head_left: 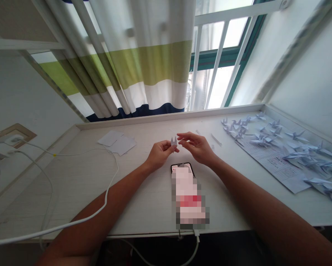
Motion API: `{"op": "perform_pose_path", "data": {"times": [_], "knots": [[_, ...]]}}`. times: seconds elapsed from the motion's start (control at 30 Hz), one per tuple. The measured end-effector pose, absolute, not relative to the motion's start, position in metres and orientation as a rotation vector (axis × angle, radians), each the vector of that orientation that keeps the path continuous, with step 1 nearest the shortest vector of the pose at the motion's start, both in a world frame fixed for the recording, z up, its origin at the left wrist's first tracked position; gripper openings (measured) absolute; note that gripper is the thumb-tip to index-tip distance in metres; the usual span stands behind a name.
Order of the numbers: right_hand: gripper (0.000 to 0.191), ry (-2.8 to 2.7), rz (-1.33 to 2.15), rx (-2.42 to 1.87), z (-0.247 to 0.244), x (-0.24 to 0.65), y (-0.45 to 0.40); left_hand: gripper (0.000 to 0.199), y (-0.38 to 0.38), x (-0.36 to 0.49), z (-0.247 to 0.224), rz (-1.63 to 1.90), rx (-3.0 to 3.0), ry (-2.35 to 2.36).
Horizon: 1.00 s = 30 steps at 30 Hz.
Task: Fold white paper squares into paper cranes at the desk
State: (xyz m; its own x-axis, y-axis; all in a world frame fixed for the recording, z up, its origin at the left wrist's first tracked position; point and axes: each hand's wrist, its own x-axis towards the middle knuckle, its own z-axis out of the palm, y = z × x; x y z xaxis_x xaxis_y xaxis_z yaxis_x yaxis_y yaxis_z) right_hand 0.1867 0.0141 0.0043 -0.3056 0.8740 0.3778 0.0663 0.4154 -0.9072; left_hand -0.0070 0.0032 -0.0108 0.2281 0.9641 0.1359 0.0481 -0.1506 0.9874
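Note:
Between the thumb and fingers of my left hand (161,154) is a small folded paper piece (173,141), white, with two points sticking up. My right hand (195,146) is just to its right, fingers curved and apart, with nothing visible in them. A gap shows between the right fingertips and the paper. Below both hands a phone (186,192) lies on the white desk (144,199), its screen blurred out.
Folded paper cranes (263,139) crowd the right side, some on a printed sheet (275,166). White paper squares (118,142) lie at the back left, paper strips (216,139) behind my right hand. A white cable (110,184) crosses over my left forearm; another cable (197,236) plugs into the phone.

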Motion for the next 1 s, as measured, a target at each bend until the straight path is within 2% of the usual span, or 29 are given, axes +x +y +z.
{"op": "perform_pose_path", "data": {"times": [0.2,0.4,0.5,0.6,0.77,1.0], "knots": [[0.032,-1.713,0.969,-0.877,0.006,0.185,0.013,0.034,0.001,-0.008,-0.009,1.069,1.477,0.964],[0.023,-1.78,0.6,-0.877,0.016,0.182,0.005,0.03,-0.007,-0.005,-0.006,1.153,1.652,1.121],[0.025,-1.736,0.544,-0.969,0.017,0.179,0.003,0.029,-0.01,-0.003,-0.004,1.26,1.712,1.221],[0.03,-1.719,0.794,-1.015,0.012,0.176,0.004,0.029,-0.011,-0.002,-0.003,1.329,1.725,1.249],[0.038,-1.604,1.331,-0.752,0.004,0.175,0.009,0.034,-0.012,-0.001,-0.002,1.33,1.647,1.229],[0.035,-1.374,1.613,-0.652,0.002,0.175,0.01,0.03,-0.019,-0.003,0.002,1.359,1.838,1.097]]}}
